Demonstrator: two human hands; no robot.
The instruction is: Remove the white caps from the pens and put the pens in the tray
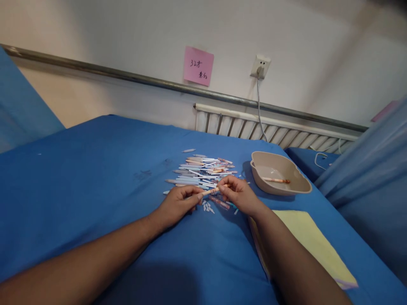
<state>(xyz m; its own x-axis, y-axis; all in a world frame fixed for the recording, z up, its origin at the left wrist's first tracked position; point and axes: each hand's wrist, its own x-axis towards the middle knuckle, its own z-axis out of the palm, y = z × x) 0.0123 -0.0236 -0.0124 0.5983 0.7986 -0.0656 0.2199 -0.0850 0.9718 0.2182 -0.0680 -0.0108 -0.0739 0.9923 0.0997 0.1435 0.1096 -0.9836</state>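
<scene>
Between my two hands is an orange patterned pen (211,191), held level just above the blue cloth. My left hand (180,203) pinches its left end, and my right hand (237,194) grips its right end, the fingers covering that tip. Behind and under the hands lies a loose pile of pen parts (193,171): grey and blue barrels, thin white refills and some orange pieces. Several small white tips (208,206) lie on the cloth just below the held pen. Brownish-pink pen barrels (220,202) rest by my right hand, partly hidden.
To the right stands a beige basin (280,190) with one assembled-looking pen (276,180) inside. A folded yellow cloth (302,237) lies under my right forearm. A radiator (248,125) runs along the wall behind the table, and a blue curtain (375,178) hangs at the right.
</scene>
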